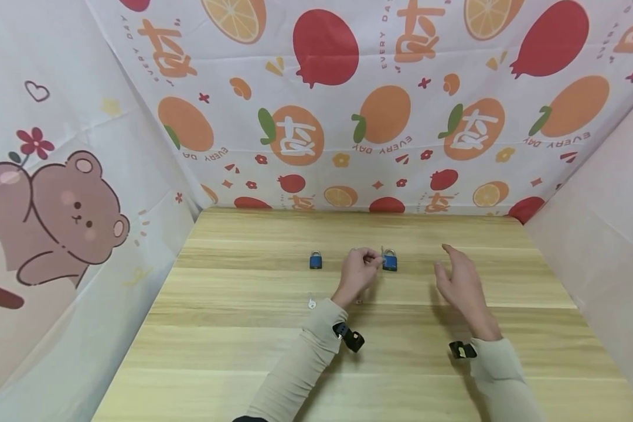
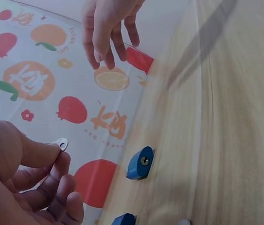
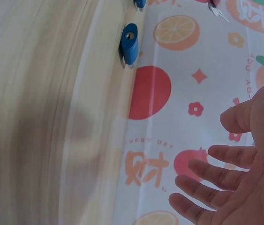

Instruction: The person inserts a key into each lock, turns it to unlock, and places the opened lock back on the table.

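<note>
My left hand pinches a small silver key by its round head between thumb and forefinger. In the head view that hand is just left of a blue padlock. The padlock lies flat with its shackle away from me, and its brass keyhole shows in the left wrist view. Off to the right, my right hand hovers over the table, fingers relaxed and nothing in them. The right wrist view has its palm and spread fingers in front of the printed cloth, and the key's blade near the top.
Left of my left hand lies a second blue padlock. Nearer to me is a loose silver key; another key is partly hidden by my left wrist. Fruit-printed cloth hangs behind the wooden table, with cloth on both sides.
</note>
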A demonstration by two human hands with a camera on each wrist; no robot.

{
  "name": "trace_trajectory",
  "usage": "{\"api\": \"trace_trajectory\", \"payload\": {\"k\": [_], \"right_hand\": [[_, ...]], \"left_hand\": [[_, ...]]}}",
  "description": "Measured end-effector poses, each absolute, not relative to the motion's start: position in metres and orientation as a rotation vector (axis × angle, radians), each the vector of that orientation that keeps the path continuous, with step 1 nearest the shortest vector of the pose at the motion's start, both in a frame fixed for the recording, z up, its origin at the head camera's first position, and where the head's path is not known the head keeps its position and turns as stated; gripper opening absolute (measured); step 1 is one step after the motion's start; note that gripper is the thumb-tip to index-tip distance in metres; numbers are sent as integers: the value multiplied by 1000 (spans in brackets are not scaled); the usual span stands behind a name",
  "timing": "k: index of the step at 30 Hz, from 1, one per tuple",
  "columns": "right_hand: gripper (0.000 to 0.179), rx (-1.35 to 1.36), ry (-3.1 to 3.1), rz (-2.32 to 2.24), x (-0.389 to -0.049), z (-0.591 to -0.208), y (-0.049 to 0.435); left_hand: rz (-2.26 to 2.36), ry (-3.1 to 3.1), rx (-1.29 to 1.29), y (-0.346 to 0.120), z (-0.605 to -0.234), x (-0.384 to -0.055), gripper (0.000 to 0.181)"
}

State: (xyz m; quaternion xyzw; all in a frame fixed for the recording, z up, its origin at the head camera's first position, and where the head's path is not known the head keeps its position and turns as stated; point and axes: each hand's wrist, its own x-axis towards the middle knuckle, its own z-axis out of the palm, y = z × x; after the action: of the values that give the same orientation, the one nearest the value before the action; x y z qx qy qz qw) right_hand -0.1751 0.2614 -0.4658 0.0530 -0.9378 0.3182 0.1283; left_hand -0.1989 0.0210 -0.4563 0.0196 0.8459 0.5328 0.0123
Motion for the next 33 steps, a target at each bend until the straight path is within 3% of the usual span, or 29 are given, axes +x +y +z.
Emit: {"api": "trace_trajectory", "payload": {"k": [33], "right_hand": [[48, 259, -2642, 1003, -182, -454, 233]], "left_hand": [[1787, 2601, 181, 17, -448, -196, 10]]}}
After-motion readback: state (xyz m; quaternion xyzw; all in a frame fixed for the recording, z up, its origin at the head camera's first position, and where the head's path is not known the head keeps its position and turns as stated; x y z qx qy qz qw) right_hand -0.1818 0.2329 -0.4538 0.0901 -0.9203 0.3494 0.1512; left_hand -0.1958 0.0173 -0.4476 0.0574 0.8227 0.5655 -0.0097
